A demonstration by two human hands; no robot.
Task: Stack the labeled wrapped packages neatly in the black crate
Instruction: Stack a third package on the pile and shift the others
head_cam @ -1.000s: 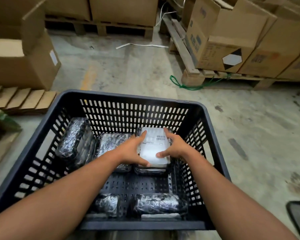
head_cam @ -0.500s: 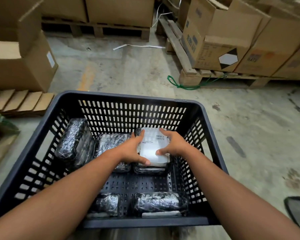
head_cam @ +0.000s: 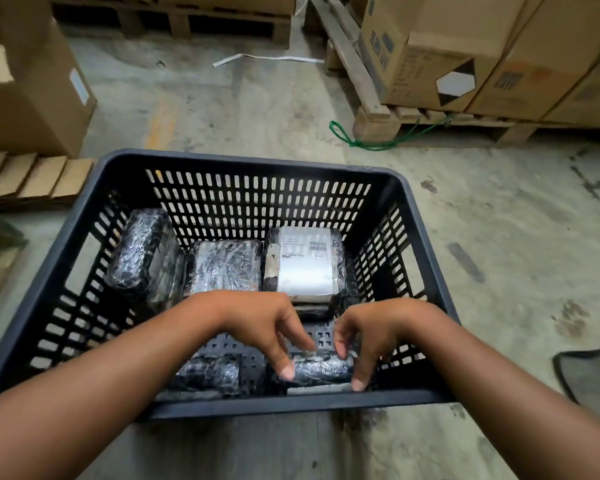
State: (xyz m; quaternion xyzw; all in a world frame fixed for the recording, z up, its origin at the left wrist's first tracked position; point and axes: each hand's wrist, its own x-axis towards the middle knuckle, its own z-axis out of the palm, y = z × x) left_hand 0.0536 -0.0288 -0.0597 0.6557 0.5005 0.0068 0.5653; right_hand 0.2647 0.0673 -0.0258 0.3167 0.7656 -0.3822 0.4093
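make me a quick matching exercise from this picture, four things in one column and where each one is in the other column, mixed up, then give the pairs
Things:
1. labeled package
2. green cord
3. right hand
4. flat cardboard

Places:
A. on the floor left of the crate
B. by the pallet corner
C. top of the far right stack in the crate
D. at the near right package

Pairs: 1-C, 2-B, 3-D, 4-A

Head camera looks steeply down, close over crate [head_cam: 243,161].

The crate [head_cam: 243,161] is black with slotted walls; the packages [head_cam: 222,265] are shiny black, one label [head_cam: 305,261] white.
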